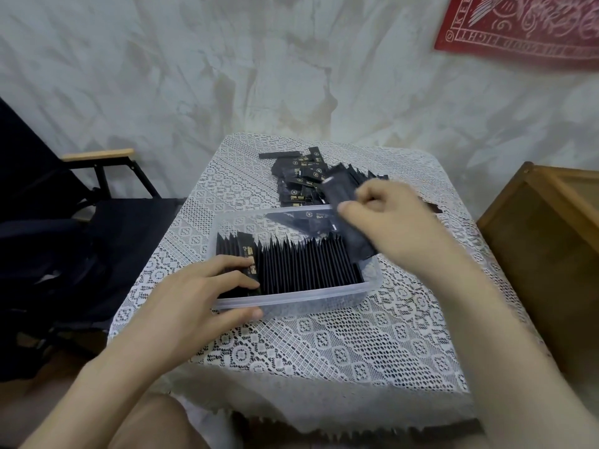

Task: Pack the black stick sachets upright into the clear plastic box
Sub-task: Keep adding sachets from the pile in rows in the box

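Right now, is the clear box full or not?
Partly full: upright sachets pack the near half of the clear box; the far half holds few, lying flat.

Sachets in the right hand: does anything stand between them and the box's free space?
No lid covers the clear box. A few loose sachets lie flat in its far half, beneath the bundle that the right hand grips.

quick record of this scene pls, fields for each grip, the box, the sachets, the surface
clear plastic box: near side holds packed row of upright sachets
left grip: fingers press row's left end, thumb on box front
right grip: holds bundle of sachets over box's right end
loose pile: behind box
surface: lace tablecloth
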### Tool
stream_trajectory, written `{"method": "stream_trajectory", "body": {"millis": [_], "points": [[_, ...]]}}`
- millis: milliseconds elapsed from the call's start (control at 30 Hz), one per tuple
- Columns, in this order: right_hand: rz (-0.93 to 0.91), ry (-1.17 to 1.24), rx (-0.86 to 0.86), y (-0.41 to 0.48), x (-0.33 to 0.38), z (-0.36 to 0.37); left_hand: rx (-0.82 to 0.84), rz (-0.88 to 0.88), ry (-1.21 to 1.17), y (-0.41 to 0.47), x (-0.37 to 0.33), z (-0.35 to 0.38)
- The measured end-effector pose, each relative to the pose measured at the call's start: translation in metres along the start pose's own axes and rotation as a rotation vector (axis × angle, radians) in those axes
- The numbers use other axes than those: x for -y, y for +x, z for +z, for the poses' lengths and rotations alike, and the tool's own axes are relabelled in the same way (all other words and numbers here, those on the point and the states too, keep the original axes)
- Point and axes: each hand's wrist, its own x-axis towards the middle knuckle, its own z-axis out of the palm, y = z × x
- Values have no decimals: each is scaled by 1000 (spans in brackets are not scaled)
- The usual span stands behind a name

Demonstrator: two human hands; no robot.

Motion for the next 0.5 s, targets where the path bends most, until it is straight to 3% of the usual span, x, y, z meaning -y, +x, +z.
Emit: {"method": "stream_trajectory", "body": {"millis": [200, 500], "points": [[-23, -364, 182, 1, 17, 73, -9, 6, 26, 0, 2, 2], [-19, -446, 282, 11, 11, 104, 2, 34, 61, 1, 3, 3]]}}
